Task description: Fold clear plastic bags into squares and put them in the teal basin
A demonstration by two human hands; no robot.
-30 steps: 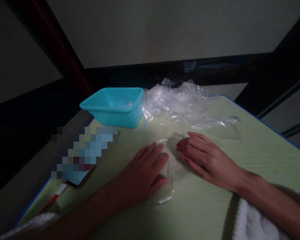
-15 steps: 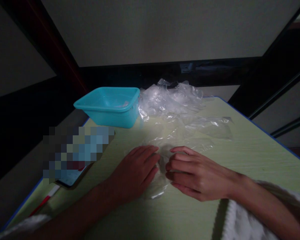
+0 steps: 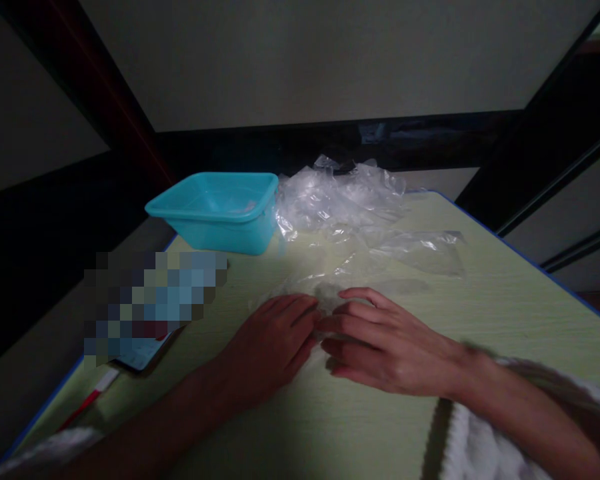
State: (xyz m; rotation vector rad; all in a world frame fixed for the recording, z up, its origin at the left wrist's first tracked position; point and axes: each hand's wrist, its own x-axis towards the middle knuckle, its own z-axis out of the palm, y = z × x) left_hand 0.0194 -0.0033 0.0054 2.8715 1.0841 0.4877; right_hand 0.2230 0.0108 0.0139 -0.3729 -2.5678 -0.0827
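Note:
A thin, crumpled piece of clear plastic film point(image 3: 325, 291) lies on the table, partly hidden under both hands. My left hand point(image 3: 283, 340) is closed on its left side, fingers curled and pressed down. My right hand point(image 3: 375, 343) has its bent fingers gathered on the film from the right, their tips almost meeting the left hand. The thumbs are hidden from view. Just beyond, another flat length of clear plastic point(image 3: 420, 252) stretches to the right. A loose heap of clear plastic point(image 3: 343, 193) rises behind it.
A turquoise plastic basin point(image 3: 220, 230) stands at the back left, touching the heap. Nearer on the left lies a phone point(image 3: 143, 353), its screen mostly pixelated, beside a red and white stick-like item point(image 3: 93, 400). The pale table point(image 3: 505, 300) has a blue edge.
My right hand has shifted slightly left, closer to the left hand. The near end of the film, spread below the hands earlier, is now drawn in under the fingers.

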